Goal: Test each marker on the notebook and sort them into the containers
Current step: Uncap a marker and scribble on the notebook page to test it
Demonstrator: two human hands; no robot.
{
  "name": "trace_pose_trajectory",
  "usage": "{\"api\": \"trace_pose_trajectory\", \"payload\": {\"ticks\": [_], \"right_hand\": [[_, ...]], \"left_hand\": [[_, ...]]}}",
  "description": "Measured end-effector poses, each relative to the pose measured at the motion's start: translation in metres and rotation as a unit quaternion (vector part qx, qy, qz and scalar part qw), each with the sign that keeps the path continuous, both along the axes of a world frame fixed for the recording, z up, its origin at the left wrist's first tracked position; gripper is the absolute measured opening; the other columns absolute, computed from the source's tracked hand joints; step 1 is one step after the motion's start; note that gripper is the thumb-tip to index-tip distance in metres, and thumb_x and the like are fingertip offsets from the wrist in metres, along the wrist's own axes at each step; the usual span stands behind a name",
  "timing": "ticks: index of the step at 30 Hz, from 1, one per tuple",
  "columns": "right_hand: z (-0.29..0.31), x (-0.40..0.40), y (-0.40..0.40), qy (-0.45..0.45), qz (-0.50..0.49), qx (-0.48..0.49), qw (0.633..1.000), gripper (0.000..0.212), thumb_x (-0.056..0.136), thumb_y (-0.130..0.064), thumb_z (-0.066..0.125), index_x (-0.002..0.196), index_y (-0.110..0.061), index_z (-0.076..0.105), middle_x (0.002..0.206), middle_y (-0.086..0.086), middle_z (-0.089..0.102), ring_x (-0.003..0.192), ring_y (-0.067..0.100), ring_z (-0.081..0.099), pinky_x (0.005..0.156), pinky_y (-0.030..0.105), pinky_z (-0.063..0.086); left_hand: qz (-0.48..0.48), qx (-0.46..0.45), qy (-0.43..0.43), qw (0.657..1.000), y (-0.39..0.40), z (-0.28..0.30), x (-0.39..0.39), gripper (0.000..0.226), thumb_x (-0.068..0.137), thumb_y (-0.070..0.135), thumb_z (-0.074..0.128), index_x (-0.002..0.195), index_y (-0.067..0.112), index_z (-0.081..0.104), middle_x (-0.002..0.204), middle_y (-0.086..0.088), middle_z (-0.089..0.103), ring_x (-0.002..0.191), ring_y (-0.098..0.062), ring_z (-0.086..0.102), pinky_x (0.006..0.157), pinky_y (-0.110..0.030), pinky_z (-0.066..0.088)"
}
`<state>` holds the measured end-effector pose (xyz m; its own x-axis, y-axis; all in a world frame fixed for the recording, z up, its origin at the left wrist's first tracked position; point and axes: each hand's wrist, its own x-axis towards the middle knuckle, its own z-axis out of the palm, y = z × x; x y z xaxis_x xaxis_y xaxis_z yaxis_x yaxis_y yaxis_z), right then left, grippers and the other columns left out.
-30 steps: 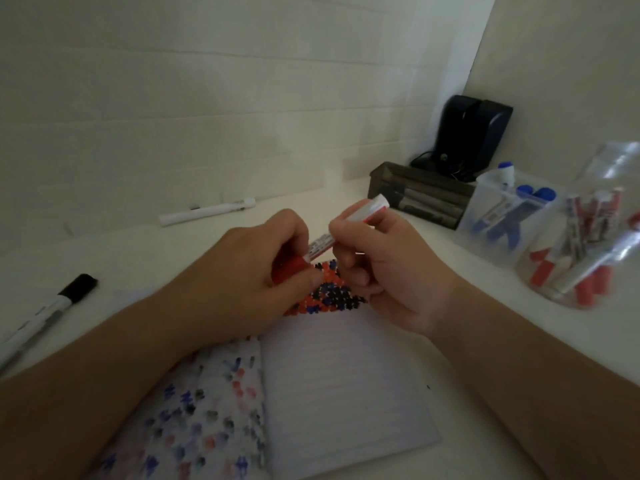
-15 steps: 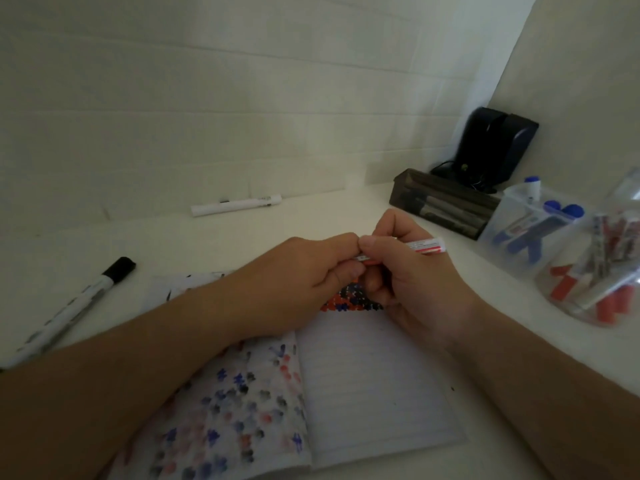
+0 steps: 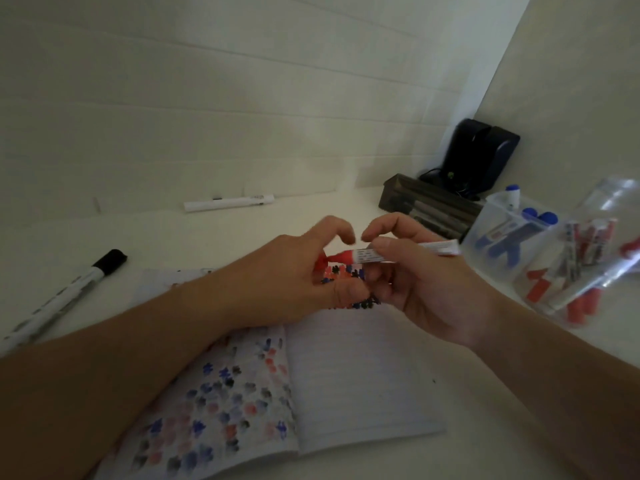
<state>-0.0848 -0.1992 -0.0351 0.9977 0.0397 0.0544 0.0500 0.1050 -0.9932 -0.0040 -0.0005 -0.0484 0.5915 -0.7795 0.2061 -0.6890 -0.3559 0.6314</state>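
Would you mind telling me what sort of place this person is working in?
Probably a desk in a home or office corner: a white tabletop set against pale walls, an open lined notebook covered in marker test marks, and a dark speaker with cables in the corner.

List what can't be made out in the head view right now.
- Red marker: whether the cap is on or off, since the left hand covers that end.
- Print on the marker's label: too small and blurred.
- Notebook: the newest marks at the top of the page are partly behind both hands.
- Clear bag of red markers: cut off by the right edge, count unclear.
- Dark tray: contents too dim.
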Motion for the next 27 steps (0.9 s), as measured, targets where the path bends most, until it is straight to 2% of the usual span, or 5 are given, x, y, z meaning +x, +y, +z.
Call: {"api": "trace_pose_trajectory", "payload": {"ticks": [3,7,12,20,27], "right_hand": [[-0.002,-0.011,-0.028,-0.010,-0.038,0.000,0.999,0.005,0.089,-0.011,0.061,0.088,-0.012,0.066,0.073,0.011,0.059,0.060,0.018,0.055,0.050,0.023,0.044],[-0.018,-0.021,-0.045,-0.049,-0.122,-0.201,0.971,0.018,0.088,-0.006,0.072,0.073,-0.013,0.064,0.064,0.012,0.057,0.053,0.023,0.047,0.045,0.026,0.035],[-0.019,-0.016,-0.033,-0.052,-0.114,-0.235,0.964,0.016,0.074,-0.010,0.071,0.066,-0.013,0.058,0.059,0.011,0.057,0.049,0.021,0.048,0.043,0.027,0.037],[-0.024,-0.013,-0.033,-0.014,-0.153,-0.244,0.958,0.026,0.086,0.002,0.068,0.064,-0.008,0.056,0.060,0.018,0.063,0.051,0.031,0.055,0.047,0.030,0.045],[-0.024,-0.012,-0.028,-0.015,-0.168,-0.275,0.946,0.032,0.084,0.001,0.069,0.059,-0.012,0.054,0.057,0.018,0.060,0.047,0.024,0.053,0.047,0.030,0.044]], "left_hand": [[0.017,0.059,-0.001,0.998,-0.001,-0.002,-0.002,0.090,0.064,0.082,0.069,0.134,0.052,0.021,0.087,0.015,0.055,0.074,0.000,0.058,0.066,-0.018,0.044],[-0.012,0.181,-0.094,0.979,-0.003,-0.005,-0.003,0.085,0.068,0.090,0.058,0.140,0.065,0.022,0.113,0.025,0.042,0.103,-0.001,0.048,0.092,-0.030,0.048],[-0.014,0.248,-0.116,0.962,-0.008,-0.004,-0.002,0.086,0.065,0.098,0.043,0.142,0.071,0.019,0.102,0.022,0.038,0.094,0.000,0.043,0.083,-0.027,0.045],[-0.022,0.260,-0.129,0.957,-0.009,-0.006,0.000,0.084,0.063,0.100,0.035,0.141,0.075,0.014,0.098,0.022,0.036,0.089,0.001,0.041,0.073,-0.025,0.038],[-0.023,0.259,-0.132,0.957,-0.009,-0.006,-0.001,0.083,0.064,0.100,0.033,0.140,0.075,0.013,0.098,0.021,0.036,0.092,-0.001,0.041,0.080,-0.027,0.043]]}}
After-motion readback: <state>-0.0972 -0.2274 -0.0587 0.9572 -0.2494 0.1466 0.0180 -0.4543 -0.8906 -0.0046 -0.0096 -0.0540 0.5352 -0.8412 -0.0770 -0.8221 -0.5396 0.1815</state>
